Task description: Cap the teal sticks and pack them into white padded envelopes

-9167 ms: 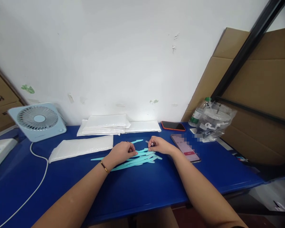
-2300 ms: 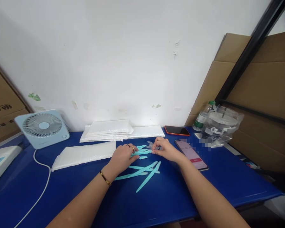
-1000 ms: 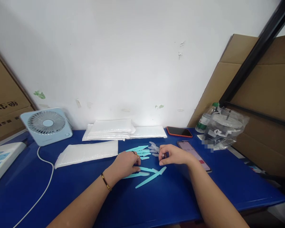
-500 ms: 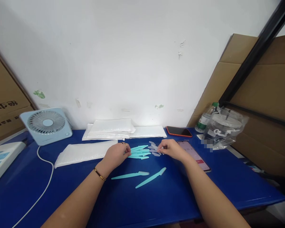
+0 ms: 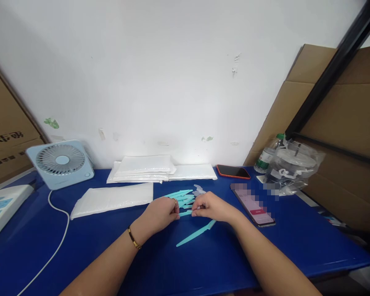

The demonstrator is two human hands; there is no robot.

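My left hand (image 5: 166, 211) is closed in a pinch on a teal eyebrow razor (image 5: 185, 213), its head pointing right. My right hand (image 5: 208, 206) pinches at that razor's head end, with a small clear blade cap (image 5: 198, 208) partly showing between the fingertips. Behind my hands lies a loose pile of several teal eyebrow razors (image 5: 180, 194). A few clear caps (image 5: 198, 190) lie at the pile's right, partly hidden by my right hand. One more teal razor (image 5: 193, 237) rests alone on the blue table in front of my hands.
White padded packets (image 5: 144, 164) are stacked against the wall, and another (image 5: 114, 198) lies at left. A blue fan (image 5: 61, 164) with a white cable stands left. A red-edged phone (image 5: 233, 171), a second phone (image 5: 254, 205), a bottle (image 5: 263, 160) and a bagged cup (image 5: 291, 168) are right.
Both hands have come forward from the pile and the caps and closed together around one razor. The razor that lay at the front left is no longer visible there.
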